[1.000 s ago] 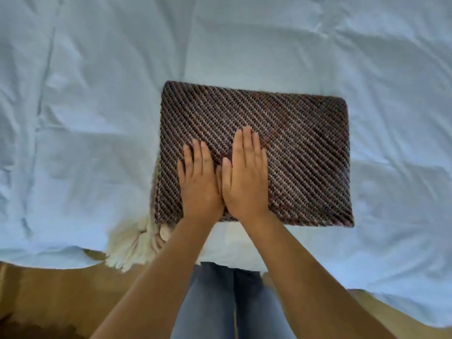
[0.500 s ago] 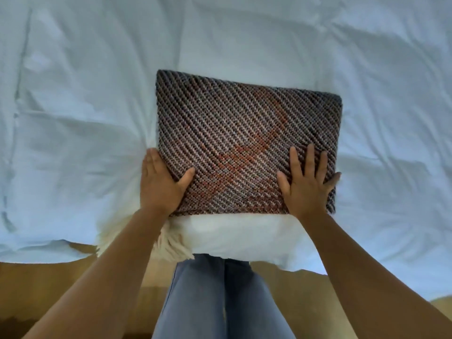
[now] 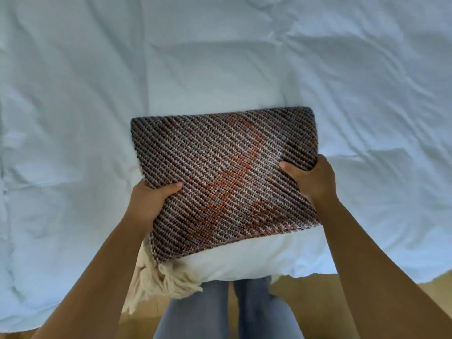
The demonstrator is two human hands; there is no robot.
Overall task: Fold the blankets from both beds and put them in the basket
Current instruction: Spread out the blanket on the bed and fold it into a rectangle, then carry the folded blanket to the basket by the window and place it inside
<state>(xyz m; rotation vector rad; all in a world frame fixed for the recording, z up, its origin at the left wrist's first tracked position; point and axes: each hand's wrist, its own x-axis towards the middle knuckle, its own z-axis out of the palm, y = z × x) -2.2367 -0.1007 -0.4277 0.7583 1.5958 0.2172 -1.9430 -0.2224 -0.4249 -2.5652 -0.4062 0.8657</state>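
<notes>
A folded blanket [image 3: 220,177], brown and grey diagonal weave with an orange patch, is held tilted just above the bed's near edge. Cream tassels [image 3: 159,282] hang from its lower left corner. My left hand [image 3: 151,199] grips its left side, thumb on top and fingers underneath. On the right side my right hand [image 3: 310,177] grips the same way. No basket is in view.
A white rumpled duvet [image 3: 220,57] covers the bed and fills most of the view. Its near edge [image 3: 244,270] hangs over a wooden floor [image 3: 293,302]. My legs in blue jeans [image 3: 220,311] stand against the bed.
My hands went from pressing flat on the blanket's middle to its two sides, then closed on it and lifted it off the duvet toward me.
</notes>
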